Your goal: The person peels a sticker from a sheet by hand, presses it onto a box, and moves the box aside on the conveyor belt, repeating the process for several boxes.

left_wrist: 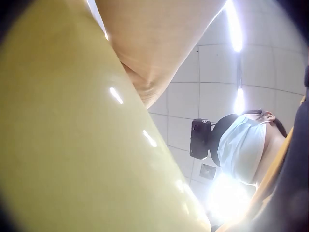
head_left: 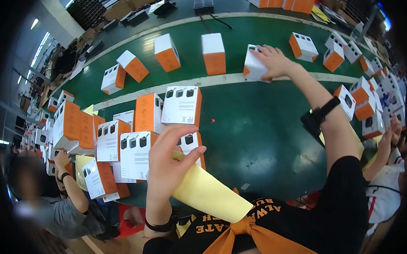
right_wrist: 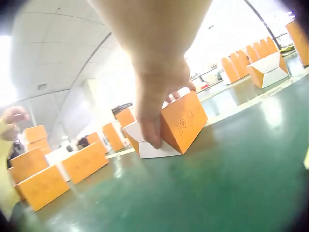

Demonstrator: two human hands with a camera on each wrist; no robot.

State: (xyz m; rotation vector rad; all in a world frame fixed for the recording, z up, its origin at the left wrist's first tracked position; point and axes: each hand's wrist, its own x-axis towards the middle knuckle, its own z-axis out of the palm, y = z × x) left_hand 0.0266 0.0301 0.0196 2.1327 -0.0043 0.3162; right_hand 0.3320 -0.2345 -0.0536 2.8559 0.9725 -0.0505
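My left hand [head_left: 168,162] pinches a glossy yellow sheet [head_left: 212,191], which curves down in front of my chest. In the left wrist view the same yellow sheet [left_wrist: 82,130] fills much of the picture. Out at arm's length, my right hand [head_left: 274,62] grips a white and orange box [head_left: 254,70] beside the pale strip on the green table. The right wrist view shows the thumb against a white face of that box [right_wrist: 186,123], with fingers over its far side. Close by my left hand is a stack of similar boxes [head_left: 135,154].
A row of spaced boxes, including one upright box [head_left: 213,55], stands along the far belt [head_left: 189,51]. More boxes [head_left: 368,105] pile up at the right. People work on both sides, one with an arm [head_left: 73,185] at the left. A small red scrap [head_left: 212,121] lies on the table.
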